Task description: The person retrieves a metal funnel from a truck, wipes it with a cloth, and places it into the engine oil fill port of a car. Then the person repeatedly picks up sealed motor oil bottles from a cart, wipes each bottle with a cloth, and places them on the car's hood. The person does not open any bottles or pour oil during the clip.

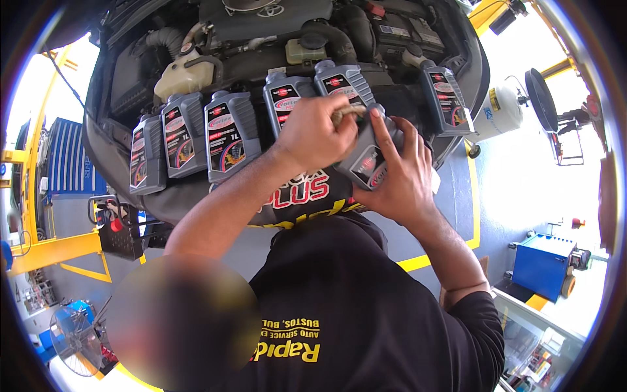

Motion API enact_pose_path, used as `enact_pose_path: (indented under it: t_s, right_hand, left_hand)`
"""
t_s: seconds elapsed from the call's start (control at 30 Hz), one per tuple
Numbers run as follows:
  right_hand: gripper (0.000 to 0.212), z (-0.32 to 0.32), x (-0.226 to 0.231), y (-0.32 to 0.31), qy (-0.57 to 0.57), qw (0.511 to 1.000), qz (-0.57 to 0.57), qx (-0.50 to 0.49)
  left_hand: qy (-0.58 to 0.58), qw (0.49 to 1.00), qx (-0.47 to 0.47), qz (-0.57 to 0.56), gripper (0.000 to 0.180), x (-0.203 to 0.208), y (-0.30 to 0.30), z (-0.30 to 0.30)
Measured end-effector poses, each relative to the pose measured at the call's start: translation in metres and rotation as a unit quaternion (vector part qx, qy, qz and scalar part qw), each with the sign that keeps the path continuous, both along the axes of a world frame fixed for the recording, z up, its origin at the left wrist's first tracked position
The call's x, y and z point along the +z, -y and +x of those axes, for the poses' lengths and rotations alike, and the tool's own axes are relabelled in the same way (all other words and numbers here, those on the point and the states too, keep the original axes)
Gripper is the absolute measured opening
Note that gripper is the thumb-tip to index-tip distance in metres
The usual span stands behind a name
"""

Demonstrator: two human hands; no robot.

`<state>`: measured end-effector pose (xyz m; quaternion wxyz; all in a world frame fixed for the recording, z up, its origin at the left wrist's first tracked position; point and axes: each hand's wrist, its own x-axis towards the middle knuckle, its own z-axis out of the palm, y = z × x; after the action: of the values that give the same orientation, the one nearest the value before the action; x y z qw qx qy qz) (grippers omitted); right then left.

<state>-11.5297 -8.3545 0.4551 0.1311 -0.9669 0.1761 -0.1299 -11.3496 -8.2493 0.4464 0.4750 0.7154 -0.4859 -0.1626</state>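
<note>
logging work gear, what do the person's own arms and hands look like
The left hand and right hand are ungloved, with no watch or wristband showing. A short black sleeve ends near the right elbow, leaving that forearm uncovered; blur hides any left sleeve.

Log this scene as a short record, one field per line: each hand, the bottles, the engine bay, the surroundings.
Left hand: closed around a small tan thing, kind unclear, near the top of the held bottle
Right hand: wrapped around that grey bottle
Other bottles: six more grey bottles with dark labels; three to the left, two behind the hands, one to the right
Engine bay: black engine cover, whitish reservoir
Surroundings: blue cabinet at right, yellow-lined floor
</note>
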Motion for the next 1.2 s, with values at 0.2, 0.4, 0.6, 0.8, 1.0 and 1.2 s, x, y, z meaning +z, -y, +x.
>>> enact_pose_path:
  t_s: [0.2, 0.4, 0.6, 0.8, 1.0, 1.2]
  right_hand:
    - [0.124, -0.018, 0.002, 0.048, 0.015, 0.923, 0.313, 0.223]
    - [0.124, -0.017, -0.029, 0.047, -0.119, 0.59, 0.657, 0.455]
    - [0.12, -0.001, 0.007, 0.007, 0.001, 0.999, -0.016, 0.035]
    - [0.123, 0.001, 0.006, 0.023, -0.018, 0.999, 0.038, 0.027]
    - [0.124, -0.027, -0.007, 0.065, -0.019, 0.738, 0.61, 0.289]
    - [0.124, -0.029, 0.014, 0.032, 0.028, 0.959, 0.259, 0.109]
  left_hand:
    - [0.131, 0.985, -0.036, -0.106, 0.02, 0.027, -0.026, -0.033]
    - [0.4, 0.812, -0.248, -0.347, 0.02, 0.045, -0.04, -0.042]
    - [0.0, 0.999, -0.033, 0.037, 0.014, 0.008, -0.005, 0.01]
    - [-0.003, 0.998, 0.031, 0.059, 0.029, -0.003, 0.004, 0.006]
    - [0.296, 0.89, -0.225, -0.266, 0.031, 0.04, -0.007, -0.016]
    - [0.169, 0.963, -0.157, -0.138, 0.017, 0.021, 0.004, -0.006]
